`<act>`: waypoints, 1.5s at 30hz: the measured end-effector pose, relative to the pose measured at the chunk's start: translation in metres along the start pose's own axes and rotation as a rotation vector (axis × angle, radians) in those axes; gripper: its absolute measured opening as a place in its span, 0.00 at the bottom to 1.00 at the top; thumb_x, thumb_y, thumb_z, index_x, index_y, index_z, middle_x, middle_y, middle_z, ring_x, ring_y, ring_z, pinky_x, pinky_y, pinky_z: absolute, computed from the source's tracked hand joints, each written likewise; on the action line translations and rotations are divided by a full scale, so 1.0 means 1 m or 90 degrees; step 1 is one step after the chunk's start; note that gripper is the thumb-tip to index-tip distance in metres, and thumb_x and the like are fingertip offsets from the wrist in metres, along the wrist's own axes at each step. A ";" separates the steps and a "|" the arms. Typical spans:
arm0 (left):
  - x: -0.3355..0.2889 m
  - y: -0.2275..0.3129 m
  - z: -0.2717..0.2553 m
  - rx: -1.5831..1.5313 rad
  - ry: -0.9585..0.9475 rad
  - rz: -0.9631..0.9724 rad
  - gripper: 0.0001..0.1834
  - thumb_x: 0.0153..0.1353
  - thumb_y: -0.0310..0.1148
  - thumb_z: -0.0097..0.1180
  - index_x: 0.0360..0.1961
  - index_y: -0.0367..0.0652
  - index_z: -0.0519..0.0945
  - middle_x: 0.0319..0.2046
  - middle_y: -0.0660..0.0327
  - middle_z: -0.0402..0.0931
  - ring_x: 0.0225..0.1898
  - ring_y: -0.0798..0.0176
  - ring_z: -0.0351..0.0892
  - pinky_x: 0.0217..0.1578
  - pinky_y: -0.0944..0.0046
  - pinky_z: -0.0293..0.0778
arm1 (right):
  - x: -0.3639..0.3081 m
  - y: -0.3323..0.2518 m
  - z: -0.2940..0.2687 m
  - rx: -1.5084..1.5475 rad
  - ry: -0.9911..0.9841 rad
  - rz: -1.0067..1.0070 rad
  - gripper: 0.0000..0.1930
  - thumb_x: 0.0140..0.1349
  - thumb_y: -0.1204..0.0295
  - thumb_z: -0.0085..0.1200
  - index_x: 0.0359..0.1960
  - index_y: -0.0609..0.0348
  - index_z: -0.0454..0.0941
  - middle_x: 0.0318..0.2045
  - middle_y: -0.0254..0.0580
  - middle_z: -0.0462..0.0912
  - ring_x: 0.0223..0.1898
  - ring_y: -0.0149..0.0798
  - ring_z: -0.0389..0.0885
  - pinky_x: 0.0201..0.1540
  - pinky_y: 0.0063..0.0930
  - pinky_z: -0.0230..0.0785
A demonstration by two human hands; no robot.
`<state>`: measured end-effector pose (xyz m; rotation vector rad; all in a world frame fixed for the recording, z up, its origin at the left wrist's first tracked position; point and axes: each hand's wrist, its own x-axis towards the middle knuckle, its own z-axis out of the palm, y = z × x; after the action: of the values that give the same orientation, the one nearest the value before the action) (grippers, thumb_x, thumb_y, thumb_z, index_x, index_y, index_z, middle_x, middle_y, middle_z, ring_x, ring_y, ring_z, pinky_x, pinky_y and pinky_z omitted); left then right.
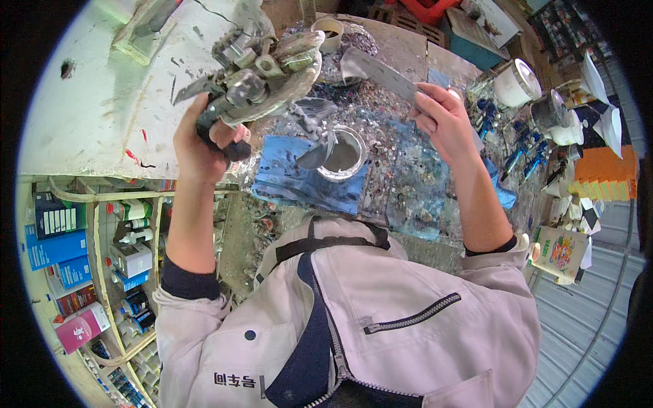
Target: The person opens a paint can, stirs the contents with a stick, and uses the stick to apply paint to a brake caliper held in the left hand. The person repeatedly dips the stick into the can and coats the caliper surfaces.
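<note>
My left hand (pixel 204 146), at the upper left, is closed round a black handle. Above it is a lumpy grey-green piece (pixel 253 80) with knobs and a pale curved rim; how hand and piece join is partly hidden. A pointed metal blade sticks out beside my fingers. My right hand (pixel 445 122) grips a flat metal scraper (pixel 388 78), its blade reaching left toward the piece without touching it. Between and below my hands, a white tub (pixel 365 153) of grey paste stands partly on a blue sheet (pixel 289 187). A grey blade (pixel 316 156) rests at its left rim.
Paint splatters cover the workbench (pixel 401 183). A roll of tape (pixel 329 34) lies at the back. To the right stand a white bucket (pixel 517 83), blue-handled tools (pixel 534 160) and an orange box (pixel 603 172). Shelves (pixel 129 238) with boxes and bottles are at lower left.
</note>
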<state>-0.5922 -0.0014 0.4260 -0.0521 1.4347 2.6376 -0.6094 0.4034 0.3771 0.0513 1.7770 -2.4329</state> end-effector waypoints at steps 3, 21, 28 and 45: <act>0.026 0.002 0.001 -0.008 -0.044 -0.028 0.23 0.72 0.49 0.50 0.24 0.44 0.76 0.12 0.66 0.64 0.15 0.63 0.61 0.27 0.57 0.65 | -0.020 -0.003 -0.004 -0.110 -0.041 -0.067 0.16 0.72 0.73 0.59 0.59 0.65 0.81 0.34 0.37 0.85 0.28 0.19 0.72 0.28 0.17 0.60; 0.111 -0.021 -0.011 -0.074 -0.437 -0.041 0.19 0.75 0.34 0.51 0.60 0.34 0.78 0.53 0.48 0.84 0.51 0.54 0.87 0.54 0.50 0.86 | -0.002 -0.084 0.015 -0.630 -0.298 -0.566 0.11 0.67 0.80 0.60 0.50 0.57 0.86 0.40 0.39 0.87 0.37 0.36 0.83 0.41 0.28 0.74; 0.134 -0.023 -0.026 0.341 -0.246 0.073 0.25 0.75 0.40 0.53 0.67 0.37 0.71 0.62 0.48 0.75 0.59 0.54 0.80 0.57 0.54 0.83 | 0.009 -0.090 0.024 -0.616 -0.354 -0.558 0.11 0.66 0.82 0.60 0.48 0.59 0.87 0.41 0.40 0.87 0.38 0.36 0.82 0.43 0.29 0.74; 0.132 -0.017 0.009 0.268 -0.212 0.018 0.21 0.70 0.35 0.59 0.60 0.37 0.78 0.54 0.52 0.79 0.50 0.59 0.82 0.53 0.55 0.79 | 0.029 -0.097 0.026 -0.589 -0.370 -0.570 0.11 0.65 0.82 0.62 0.48 0.59 0.87 0.40 0.42 0.87 0.42 0.41 0.84 0.47 0.33 0.75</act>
<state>-0.7203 0.0286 0.4039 0.4302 1.8255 2.1698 -0.6494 0.4055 0.4742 -1.6037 2.6547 -1.3400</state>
